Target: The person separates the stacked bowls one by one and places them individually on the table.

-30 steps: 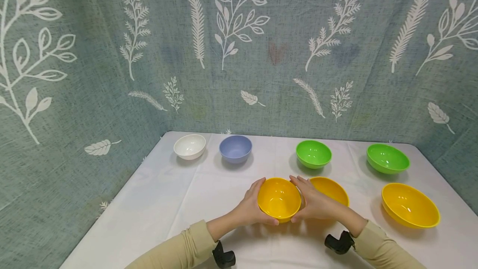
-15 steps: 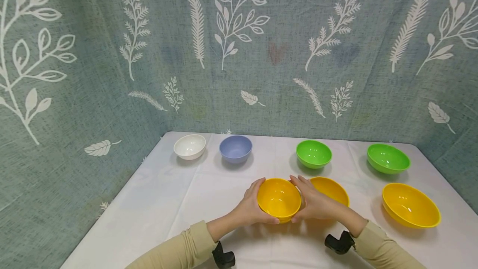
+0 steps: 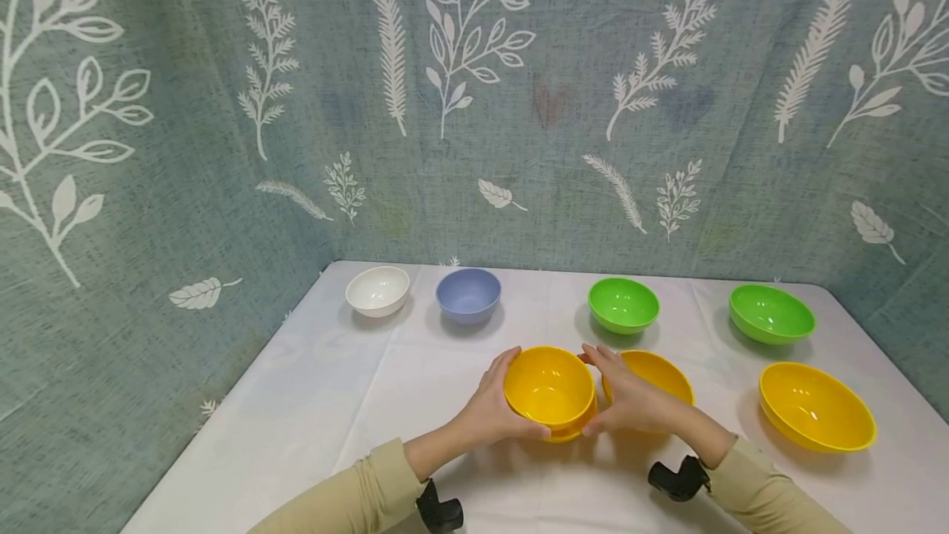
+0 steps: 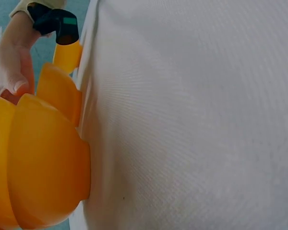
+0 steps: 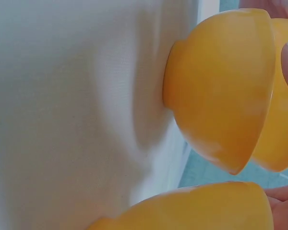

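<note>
Two yellow bowls stand one inside the other at the front middle of the table. My left hand (image 3: 492, 412) grips the upper bowl (image 3: 549, 386) by its left side, thumb at the near rim. This bowl sits raised and shifted slightly left, so part of the lower bowl (image 3: 589, 422) shows under it. In the right wrist view, the lower bowl (image 5: 221, 88) has its foot on the cloth. My right hand (image 3: 632, 402) is at the pair's right side, fingers spread loosely and apart from the upper bowl. Behind this hand is another yellow bowl (image 3: 656, 373), partly hidden.
Along the back of the white-covered table (image 3: 423, 410) stand a white bowl (image 3: 377, 292), a blue bowl (image 3: 469, 297) and two green bowls, one mid-right (image 3: 623, 306) and one far right (image 3: 771, 315). A large yellow bowl (image 3: 815, 408) sits at the right. Patterned cloth (image 3: 549, 188) hangs behind.
The upper yellow bowl has risen a little and moved left with my left hand, uncovering some of the lower bowl. My right hand has let go and drawn slightly right.
</note>
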Tool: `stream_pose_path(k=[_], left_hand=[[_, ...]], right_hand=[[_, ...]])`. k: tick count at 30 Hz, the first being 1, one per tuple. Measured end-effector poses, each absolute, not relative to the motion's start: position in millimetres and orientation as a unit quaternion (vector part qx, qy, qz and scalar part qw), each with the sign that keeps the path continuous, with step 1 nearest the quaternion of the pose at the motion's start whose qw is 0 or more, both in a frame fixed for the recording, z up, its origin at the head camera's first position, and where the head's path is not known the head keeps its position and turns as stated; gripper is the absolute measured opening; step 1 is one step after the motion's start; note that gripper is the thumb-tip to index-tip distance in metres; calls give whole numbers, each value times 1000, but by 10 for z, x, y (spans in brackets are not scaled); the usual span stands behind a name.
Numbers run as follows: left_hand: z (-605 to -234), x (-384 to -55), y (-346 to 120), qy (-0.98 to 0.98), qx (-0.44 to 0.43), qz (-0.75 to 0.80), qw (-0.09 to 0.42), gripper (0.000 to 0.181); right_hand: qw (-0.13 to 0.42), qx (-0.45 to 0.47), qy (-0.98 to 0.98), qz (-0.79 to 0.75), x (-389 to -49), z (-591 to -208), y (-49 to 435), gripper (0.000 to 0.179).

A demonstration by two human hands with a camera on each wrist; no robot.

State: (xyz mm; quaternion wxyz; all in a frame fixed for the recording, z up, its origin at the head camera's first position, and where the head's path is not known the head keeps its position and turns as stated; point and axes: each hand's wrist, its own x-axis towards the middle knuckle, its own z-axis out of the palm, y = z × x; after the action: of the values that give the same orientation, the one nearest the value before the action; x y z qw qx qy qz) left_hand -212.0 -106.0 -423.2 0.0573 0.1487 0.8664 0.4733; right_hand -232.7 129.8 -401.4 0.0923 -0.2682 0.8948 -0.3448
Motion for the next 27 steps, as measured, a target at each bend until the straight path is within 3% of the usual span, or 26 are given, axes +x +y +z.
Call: stream_pose_path(k=[27], left_hand=[[-3958,-2086,-1273,855,151,495,11,114]], right_hand=[[95,-291,894,-328,-2268,-4036,1246,105]])
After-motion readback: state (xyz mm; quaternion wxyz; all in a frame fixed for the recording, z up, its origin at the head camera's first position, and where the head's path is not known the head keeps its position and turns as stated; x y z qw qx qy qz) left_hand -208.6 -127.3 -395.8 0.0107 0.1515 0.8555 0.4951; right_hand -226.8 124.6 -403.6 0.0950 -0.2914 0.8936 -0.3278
